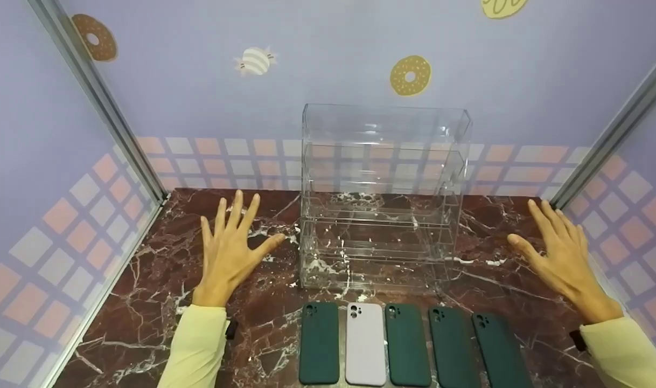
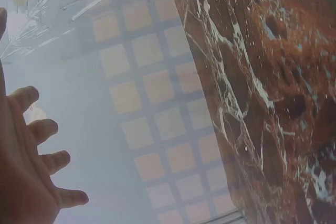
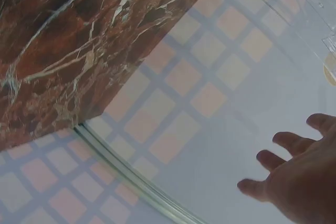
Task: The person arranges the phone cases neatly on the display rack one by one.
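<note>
My left hand (image 1: 228, 258) is held over the marbled tabletop, left of a clear tiered plastic rack (image 1: 382, 237), fingers spread and holding nothing. On the rack's other side, my right hand (image 1: 562, 258) is likewise spread, apart from any object. In front of the rack lies a row of phone cases: a dark green case (image 1: 320, 345) at the left, a pale lilac case (image 1: 365, 345) beside it, then further dark green cases (image 1: 409, 345). Both wrist views show the left hand (image 2: 26, 156) and right hand (image 3: 299, 171) with extended fingers and nothing in them.
The dark red marbled table (image 1: 263, 334) is bounded by lilac walls (image 1: 199, 97) with a checked band and printed sweets. Metal corner posts (image 1: 107, 118) stand at the back left and back right. The rack stands close to the back wall.
</note>
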Demonstrator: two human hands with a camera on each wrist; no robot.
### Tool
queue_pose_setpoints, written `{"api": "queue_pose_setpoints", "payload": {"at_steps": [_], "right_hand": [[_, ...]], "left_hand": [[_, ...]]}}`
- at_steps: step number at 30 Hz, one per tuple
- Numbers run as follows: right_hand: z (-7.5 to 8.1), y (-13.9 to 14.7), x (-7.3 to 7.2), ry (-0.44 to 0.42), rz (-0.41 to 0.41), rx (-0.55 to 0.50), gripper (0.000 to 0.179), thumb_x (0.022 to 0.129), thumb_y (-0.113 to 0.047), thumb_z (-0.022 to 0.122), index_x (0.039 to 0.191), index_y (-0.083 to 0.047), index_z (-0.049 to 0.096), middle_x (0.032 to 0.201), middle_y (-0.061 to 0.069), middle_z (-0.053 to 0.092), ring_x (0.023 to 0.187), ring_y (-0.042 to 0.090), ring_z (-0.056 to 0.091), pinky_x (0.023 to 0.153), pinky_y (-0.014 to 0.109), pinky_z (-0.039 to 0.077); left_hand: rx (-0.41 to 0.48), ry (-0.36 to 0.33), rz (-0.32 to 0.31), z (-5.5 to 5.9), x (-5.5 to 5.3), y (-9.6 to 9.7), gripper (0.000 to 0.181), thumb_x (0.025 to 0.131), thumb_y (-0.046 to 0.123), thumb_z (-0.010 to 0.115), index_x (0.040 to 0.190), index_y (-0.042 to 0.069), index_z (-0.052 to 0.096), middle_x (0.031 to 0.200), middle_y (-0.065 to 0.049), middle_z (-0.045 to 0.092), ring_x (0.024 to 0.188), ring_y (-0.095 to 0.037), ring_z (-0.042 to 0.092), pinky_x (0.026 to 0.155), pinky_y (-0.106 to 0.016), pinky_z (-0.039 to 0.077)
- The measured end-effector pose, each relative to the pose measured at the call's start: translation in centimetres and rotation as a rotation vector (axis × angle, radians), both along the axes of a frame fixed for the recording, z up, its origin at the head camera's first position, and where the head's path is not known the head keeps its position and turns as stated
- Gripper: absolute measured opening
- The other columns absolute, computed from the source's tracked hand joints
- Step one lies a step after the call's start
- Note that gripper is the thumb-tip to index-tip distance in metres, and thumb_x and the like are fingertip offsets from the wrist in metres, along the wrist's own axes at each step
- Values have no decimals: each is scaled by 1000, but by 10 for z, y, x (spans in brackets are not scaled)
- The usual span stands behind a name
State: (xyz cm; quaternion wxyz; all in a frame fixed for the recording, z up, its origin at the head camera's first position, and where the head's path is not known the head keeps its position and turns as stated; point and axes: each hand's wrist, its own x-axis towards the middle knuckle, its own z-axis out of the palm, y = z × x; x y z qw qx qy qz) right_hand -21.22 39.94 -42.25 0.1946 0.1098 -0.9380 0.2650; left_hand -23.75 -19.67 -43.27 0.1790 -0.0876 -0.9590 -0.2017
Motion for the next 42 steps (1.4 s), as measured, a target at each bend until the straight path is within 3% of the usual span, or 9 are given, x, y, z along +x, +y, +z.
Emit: {"api": "queue_pose_setpoints", "payload": {"at_steps": [9, 12, 16, 18, 21, 25, 30, 36, 42], "right_hand": [[0, 2, 8, 7, 112, -208, 69, 106, -20, 64, 168, -18, 35, 173, 17, 25, 158, 46, 13, 122, 74, -1], [0, 3, 14, -29, 99, -257, 67, 106, -19, 65, 167, -26, 37, 173, 8, 29, 159, 36, 17, 121, 76, 4], [-3, 7, 21, -93, 71, -300, 68, 106, -21, 66, 167, -31, 38, 171, 6, 33, 158, 37, 22, 117, 81, 9], [-6, 9, 23, -111, 68, -314, 67, 106, -21, 68, 166, -30, 39, 170, 7, 36, 157, 30, 26, 118, 79, 11], [-11, 12, 25, -123, 76, -331, 65, 106, -17, 69, 165, -26, 43, 165, 3, 46, 147, 9, 39, 125, 48, 28], [-18, 15, 26, -127, 130, -374, 63, 105, -7, 68, 163, -17, 46, 158, 0, 54, 130, -5, 53, 100, 10, 45], [-27, 20, 28, -152, 204, -442, 58, 104, 2, 65, 159, -4, 47, 154, -1, 58, 128, -1, 59, 96, 16, 52], [-38, 27, 32, -209, 190, -423, 50, 106, -4, 65, 154, -3, 53, 145, -2, 65, 124, 5, 64, 94, 17, 54], [-50, 33, 34, -258, 205, -453, 45, 107, -5, 64, 151, 1, 56, 141, 3, 69, 121, 7, 67, 94, 21, 56]], "left_hand": [[153, 37, -24, 2, -5, 10, 89, 98, 65, 62, 169, 21, 30, 175, -5, 17, 161, -34, 13, 128, -59, -2], [203, 55, -39, 1, -8, 15, 88, 97, 62, 65, 168, 20, 34, 174, -5, 21, 160, -35, 19, 128, -58, 2], [262, 51, -66, -2, -12, 22, 87, 96, 59, 69, 167, 20, 37, 173, -3, 24, 159, -35, 22, 128, -60, 8], [294, 43, -78, -4, -13, 25, 86, 96, 57, 70, 166, 21, 37, 173, -1, 25, 158, -34, 24, 126, -63, 12], [348, 44, -91, -8, -15, 29, 85, 96, 55, 73, 166, 20, 39, 172, 1, 29, 157, -33, 29, 124, -66, 19], [425, 54, -114, -13, -19, 35, 82, 95, 51, 77, 163, 19, 45, 169, 2, 35, 154, -32, 35, 124, -65, 22], [528, 61, -145, -18, -22, 43, 77, 94, 46, 80, 161, 20, 50, 166, 3, 41, 151, -31, 41, 125, -57, 26], [659, 68, -183, -23, -26, 51, 71, 95, 37, 83, 157, 18, 55, 162, 3, 47, 149, -23, 45, 124, -41, 33], [814, 37, -227, -26, -30, 59, 64, 95, 28, 84, 153, 14, 60, 157, -4, 55, 142, -28, 54, 114, -41, 47]]}}
